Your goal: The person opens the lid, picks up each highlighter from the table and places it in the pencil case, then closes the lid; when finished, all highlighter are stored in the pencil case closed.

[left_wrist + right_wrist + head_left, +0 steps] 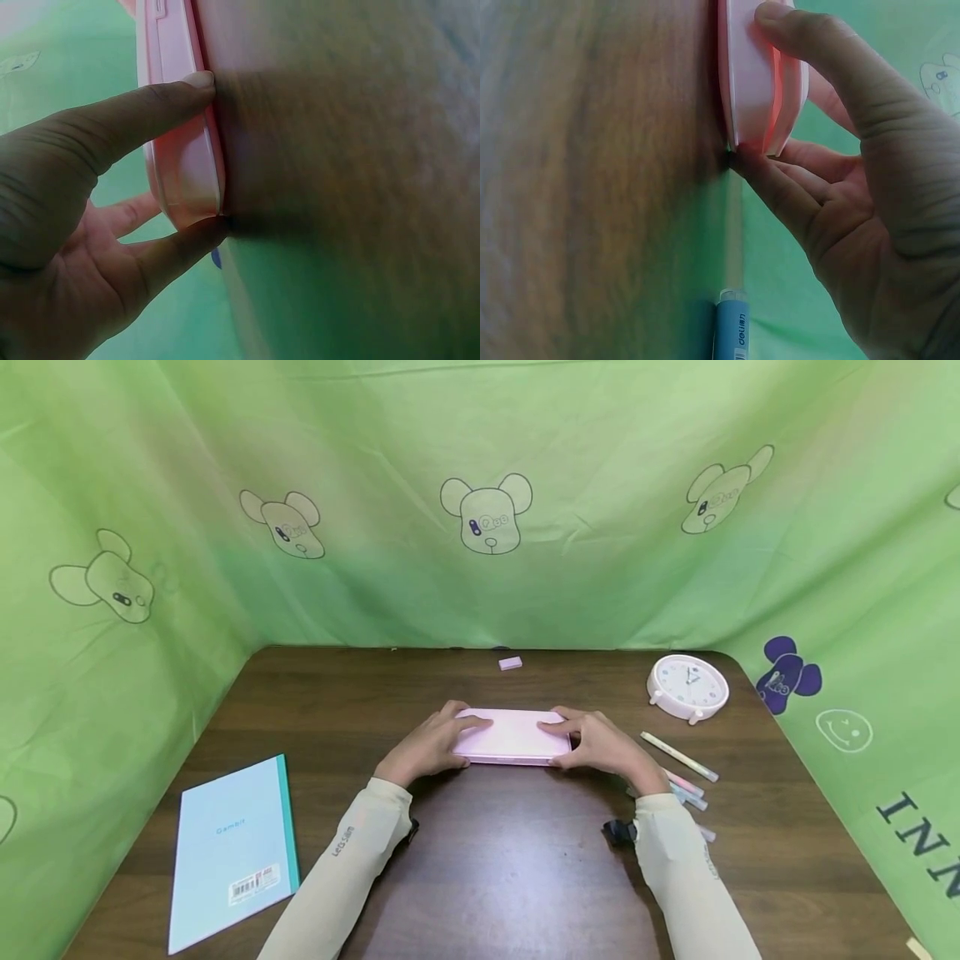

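A pink flat case [513, 735] lies on the wooden table, held at both ends. The left hand [432, 742] grips its left end, thumb on the near side and index finger over the top. At the right end the right hand [597, 743] grips it the same way. In the left wrist view the left hand [97, 202] has thumb and a fingertip on the side of the case [180, 150], low by the table. The right wrist view has the right hand [862, 157] on the case's end [750, 75], where a narrow gap shows along its side.
A light blue notebook [232, 852] lies at the left. Several pens, one of them cream [678, 756], lie beside and partly behind the right forearm. A round clock [687, 687] is at the back right, a small pink block [510, 663] at the back edge. Green curtains surround the table [495, 868].
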Demonstrator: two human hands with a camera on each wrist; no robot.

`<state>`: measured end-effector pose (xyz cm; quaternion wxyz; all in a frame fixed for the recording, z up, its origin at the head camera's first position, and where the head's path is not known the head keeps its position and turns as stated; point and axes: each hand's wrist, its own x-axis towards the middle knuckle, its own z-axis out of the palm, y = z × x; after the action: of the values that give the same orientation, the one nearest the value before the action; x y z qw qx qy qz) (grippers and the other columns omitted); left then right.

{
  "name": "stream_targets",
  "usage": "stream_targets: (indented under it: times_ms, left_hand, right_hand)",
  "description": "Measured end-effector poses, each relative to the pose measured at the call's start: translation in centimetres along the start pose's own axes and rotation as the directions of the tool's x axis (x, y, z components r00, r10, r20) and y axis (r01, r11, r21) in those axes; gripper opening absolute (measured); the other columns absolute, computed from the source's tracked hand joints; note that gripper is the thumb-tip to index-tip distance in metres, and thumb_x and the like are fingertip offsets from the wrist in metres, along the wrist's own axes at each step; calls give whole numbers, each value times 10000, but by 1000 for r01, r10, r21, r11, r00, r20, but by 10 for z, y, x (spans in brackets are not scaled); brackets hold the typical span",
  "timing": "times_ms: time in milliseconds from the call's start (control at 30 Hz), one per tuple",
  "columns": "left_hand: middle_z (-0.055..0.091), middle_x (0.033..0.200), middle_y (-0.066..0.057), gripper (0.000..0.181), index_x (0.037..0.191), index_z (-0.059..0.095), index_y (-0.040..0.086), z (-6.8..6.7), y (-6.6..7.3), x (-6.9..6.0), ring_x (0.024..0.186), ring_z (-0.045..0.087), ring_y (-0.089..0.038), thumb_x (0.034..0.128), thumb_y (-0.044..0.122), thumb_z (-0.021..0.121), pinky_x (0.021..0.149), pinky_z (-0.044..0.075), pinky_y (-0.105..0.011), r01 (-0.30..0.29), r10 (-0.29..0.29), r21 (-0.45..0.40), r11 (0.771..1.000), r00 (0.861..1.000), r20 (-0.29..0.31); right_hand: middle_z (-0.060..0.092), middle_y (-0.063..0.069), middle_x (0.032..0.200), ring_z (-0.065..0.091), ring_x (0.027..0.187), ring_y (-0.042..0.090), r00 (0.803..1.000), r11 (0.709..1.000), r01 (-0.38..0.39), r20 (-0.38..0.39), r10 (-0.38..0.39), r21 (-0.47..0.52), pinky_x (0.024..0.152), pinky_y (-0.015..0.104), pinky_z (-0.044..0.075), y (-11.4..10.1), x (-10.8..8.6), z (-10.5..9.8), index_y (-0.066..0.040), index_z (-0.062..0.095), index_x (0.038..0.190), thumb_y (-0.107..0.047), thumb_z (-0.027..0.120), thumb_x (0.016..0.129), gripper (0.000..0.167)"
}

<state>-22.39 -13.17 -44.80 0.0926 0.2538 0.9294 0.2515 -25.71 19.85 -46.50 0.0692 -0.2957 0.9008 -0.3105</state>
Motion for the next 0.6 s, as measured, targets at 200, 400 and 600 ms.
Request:
stream_targets:
  times_ms: [200, 400, 600]
  left_hand:
    - [427, 1614, -218, 777, 1593, 568, 150, -2, -2, 3, 1438, 490, -426, 895, 0, 877, 1173, 445, -566, -22, 22, -8, 1000, 1000, -1]
    - [411, 1637, -223, 795, 1599, 565, 166, -2, -4, 4, 1457, 484, -422, 889, -6, 881, 1173, 447, -565, -6, 5, -54, 999, 1000, -11]
    - [364, 1652, -244, 856, 1614, 542, 211, 0, -7, 1, 1451, 496, -422, 870, -26, 892, 1129, 488, -564, 33, -38, -127, 991, 999, -32]
  right_hand:
    - [613, 284, 1491, 549, 1422, 482, 1000, 993, -11, -2, 12, 118, 1163, 615, 436, 1, 1, -6, -94, 778, 1348, -224, 912, 836, 544]
    - [585, 278, 1529, 511, 1451, 495, 999, 986, -33, 19, 30, 162, 1184, 629, 403, 2, 0, -8, -88, 760, 1381, -239, 919, 869, 556]
    - [602, 237, 1531, 511, 1464, 464, 999, 978, -33, 6, 32, 204, 1192, 623, 395, 5, -2, -8, -93, 734, 1422, -231, 859, 942, 515]
